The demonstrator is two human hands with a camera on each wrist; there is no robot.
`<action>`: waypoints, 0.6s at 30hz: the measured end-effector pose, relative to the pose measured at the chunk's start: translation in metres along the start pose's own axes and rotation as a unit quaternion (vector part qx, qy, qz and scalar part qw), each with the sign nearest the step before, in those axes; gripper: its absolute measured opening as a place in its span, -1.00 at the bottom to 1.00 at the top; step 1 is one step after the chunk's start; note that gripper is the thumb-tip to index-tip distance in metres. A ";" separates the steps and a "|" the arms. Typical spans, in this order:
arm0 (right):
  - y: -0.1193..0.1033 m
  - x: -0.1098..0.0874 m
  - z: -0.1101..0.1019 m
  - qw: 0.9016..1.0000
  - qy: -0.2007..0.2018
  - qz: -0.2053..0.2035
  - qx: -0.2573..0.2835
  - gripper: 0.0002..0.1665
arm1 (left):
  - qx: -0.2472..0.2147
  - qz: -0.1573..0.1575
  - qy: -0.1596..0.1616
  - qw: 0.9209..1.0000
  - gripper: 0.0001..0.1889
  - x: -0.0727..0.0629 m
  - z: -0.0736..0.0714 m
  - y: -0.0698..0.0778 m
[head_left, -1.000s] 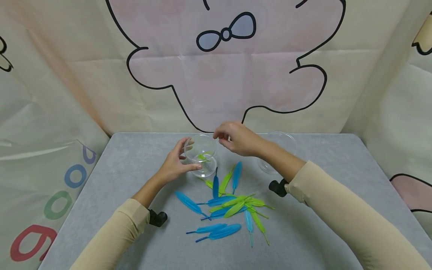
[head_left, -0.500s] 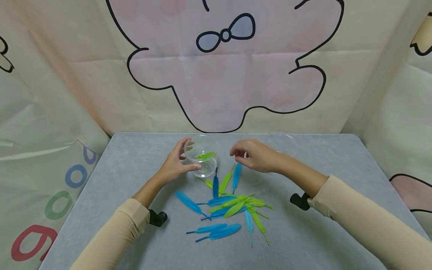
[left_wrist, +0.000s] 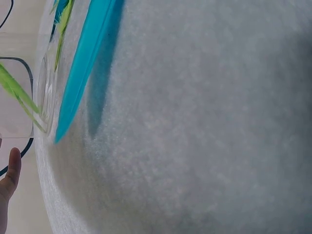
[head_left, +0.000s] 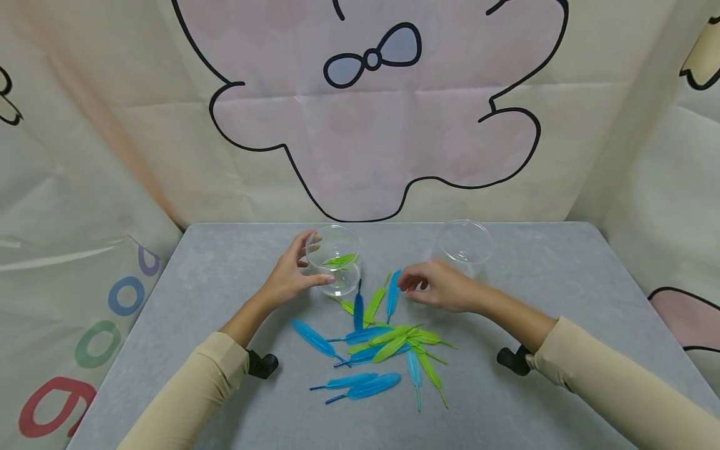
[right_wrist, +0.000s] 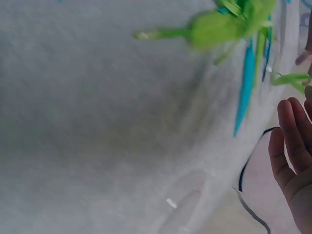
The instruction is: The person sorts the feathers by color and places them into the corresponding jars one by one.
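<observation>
My left hand (head_left: 288, 275) holds a clear plastic cup (head_left: 337, 282), thumb in front and fingers round the far left side. Inside that cup lie green feathers (head_left: 340, 260), which also show in the left wrist view. My right hand (head_left: 441, 286) hovers with loosely bent fingers just right of an upright-lying blue feather (head_left: 392, 299); nothing shows in its grasp. In the right wrist view the fingers (right_wrist: 292, 141) are apart from the feathers. Loose green feathers (head_left: 394, 345) and blue feathers (head_left: 374, 385) lie mixed on the table in front of the cup.
A second clear cup (head_left: 465, 244) stands at the back right, behind my right hand. The grey table (head_left: 523, 262) ends at a back edge against a printed cloth (head_left: 360, 137). More cloth hangs at both sides.
My right hand has let a green feather drop into the held cup, then moved right and toward me, down beside the loose feathers. My left hand and its cup stay in place.
</observation>
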State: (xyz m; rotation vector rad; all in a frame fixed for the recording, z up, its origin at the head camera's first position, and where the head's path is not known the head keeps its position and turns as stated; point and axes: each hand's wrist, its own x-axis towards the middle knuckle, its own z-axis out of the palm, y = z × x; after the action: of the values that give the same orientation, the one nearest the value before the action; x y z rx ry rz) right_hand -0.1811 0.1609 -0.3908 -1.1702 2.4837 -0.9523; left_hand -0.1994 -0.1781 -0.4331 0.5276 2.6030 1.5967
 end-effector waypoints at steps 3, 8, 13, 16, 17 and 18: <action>0.004 -0.005 0.009 1.000 -0.007 0.005 0.022 -0.84 | 0.000 0.000 0.000 1.000 0.03 0.000 0.000 0.000; 0.010 -0.013 0.021 0.999 -0.017 0.011 0.048 -0.84 | 0.000 0.000 -0.001 1.000 0.04 0.000 0.000 0.000; 0.015 -0.019 0.031 0.997 -0.026 0.013 0.074 -0.84 | 0.004 -0.001 -0.002 1.000 0.04 0.001 0.001 0.000; 0.018 -0.022 0.036 0.995 -0.033 0.014 0.095 -0.84 | 0.002 -0.001 -0.002 1.000 0.04 0.001 0.000 0.000; 0.019 -0.023 0.038 0.994 -0.035 0.014 0.103 -0.84 | 0.002 0.000 -0.002 1.000 0.04 0.001 0.000 0.000; 0.020 -0.023 0.040 0.993 -0.037 0.016 0.110 -0.84 | 0.002 0.000 -0.002 1.000 0.04 0.001 0.000 -0.001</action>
State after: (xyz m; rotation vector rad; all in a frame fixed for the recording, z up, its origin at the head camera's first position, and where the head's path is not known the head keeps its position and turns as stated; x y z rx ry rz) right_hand -0.1593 0.1695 -0.4352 -1.0714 2.2659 -1.1183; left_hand -0.2004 -0.1784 -0.4336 0.5309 2.6037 1.5895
